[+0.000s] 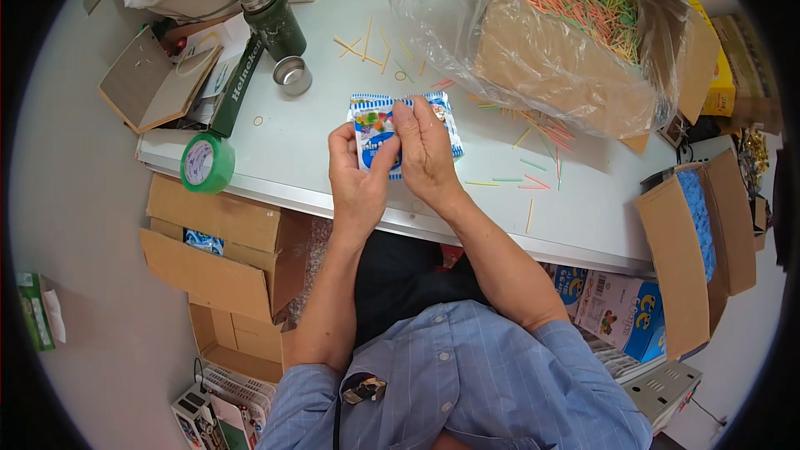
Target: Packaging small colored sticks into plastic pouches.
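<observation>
Over the front part of the white table (317,142), both my hands grip a small blue-and-white printed packet (375,122) with striped edges. My left hand (360,187) is closed on its left side, thumb across the front. My right hand (427,154) pinches it at the middle, thumb near the top edge. More striped packaging (453,135) shows to the right of that hand. Whether this is a second packet or the same one, I cannot tell. The fingers behind the packaging are hidden.
Thin coloured sticks (533,179) lie scattered on the table. A plastic-lined carton (542,50) of such sticks stands back right. At left are a dark green flask (279,29), metal cup (292,75) and green tape roll (208,164). Open cartons (212,212) flank the table.
</observation>
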### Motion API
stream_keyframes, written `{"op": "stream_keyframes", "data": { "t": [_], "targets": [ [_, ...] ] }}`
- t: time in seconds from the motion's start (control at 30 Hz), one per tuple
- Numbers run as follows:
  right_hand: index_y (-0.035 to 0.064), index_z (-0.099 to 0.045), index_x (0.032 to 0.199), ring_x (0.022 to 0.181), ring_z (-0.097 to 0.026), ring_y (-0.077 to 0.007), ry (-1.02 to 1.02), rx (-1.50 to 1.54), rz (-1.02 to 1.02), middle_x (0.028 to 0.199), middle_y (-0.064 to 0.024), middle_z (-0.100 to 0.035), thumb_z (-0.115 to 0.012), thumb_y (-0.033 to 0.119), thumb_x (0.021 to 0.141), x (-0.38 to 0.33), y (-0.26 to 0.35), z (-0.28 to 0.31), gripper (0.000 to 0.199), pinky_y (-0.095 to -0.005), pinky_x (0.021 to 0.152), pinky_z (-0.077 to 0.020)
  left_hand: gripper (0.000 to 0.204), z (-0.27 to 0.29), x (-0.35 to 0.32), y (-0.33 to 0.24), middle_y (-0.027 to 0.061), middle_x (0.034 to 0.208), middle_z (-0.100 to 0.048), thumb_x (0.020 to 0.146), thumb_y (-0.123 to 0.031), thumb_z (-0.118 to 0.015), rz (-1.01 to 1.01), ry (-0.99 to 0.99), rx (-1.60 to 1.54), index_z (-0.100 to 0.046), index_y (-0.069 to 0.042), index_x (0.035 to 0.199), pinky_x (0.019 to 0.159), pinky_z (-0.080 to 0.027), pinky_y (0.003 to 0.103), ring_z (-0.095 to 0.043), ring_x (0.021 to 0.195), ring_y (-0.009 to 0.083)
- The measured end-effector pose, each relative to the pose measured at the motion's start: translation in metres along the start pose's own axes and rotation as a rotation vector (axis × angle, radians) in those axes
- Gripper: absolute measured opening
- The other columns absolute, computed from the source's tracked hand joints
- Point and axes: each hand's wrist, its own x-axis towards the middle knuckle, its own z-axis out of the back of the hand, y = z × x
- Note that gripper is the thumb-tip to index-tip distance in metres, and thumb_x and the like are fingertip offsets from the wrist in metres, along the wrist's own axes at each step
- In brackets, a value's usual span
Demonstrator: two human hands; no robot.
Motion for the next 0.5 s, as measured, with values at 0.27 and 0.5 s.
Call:
{"op": "stream_keyframes", "data": {
  "t": [0.27, 0.5],
  "targets": [
    [0.0026, -0.054, 0.089, 0.064, -0.051, -0.0127, 0.071, -0.097, -0.071, 0.069, -0.0047, -0.054, -0.045, 0.033, 0.104, -0.022, 0.0, 0.007, 0.035, -0.0284, 0.059, -0.0441, 0.037, 0.006, 0.002, 0.005, 0.0045, 0.067, -0.055, 0.105, -0.028, -0.046, -0.077, -0.12, 0.427, -0.052, -0.001, 0.081, 0.057, -0.042, 0.028, -0.048, 0.065, 0.0082],
    [0.0039, -0.06, 0.085, 0.062, -0.062, -0.0332, 0.001, -0.577, 0.326, 0.069, -0.0139, -0.061, -0.054, 0.023, 0.099, -0.034, 0.003, -0.001, 0.025, -0.0397, 0.051, -0.0462, 0.034, 0.004, -0.013, 0.012, 0.0103, 0.063, -0.055, 0.103, -0.023, -0.05, -0.164, -0.216, 0.454, -0.052, 0.001, 0.079, 0.051, -0.041, 0.032, -0.049, 0.057, 0.0121]
  ]
}}
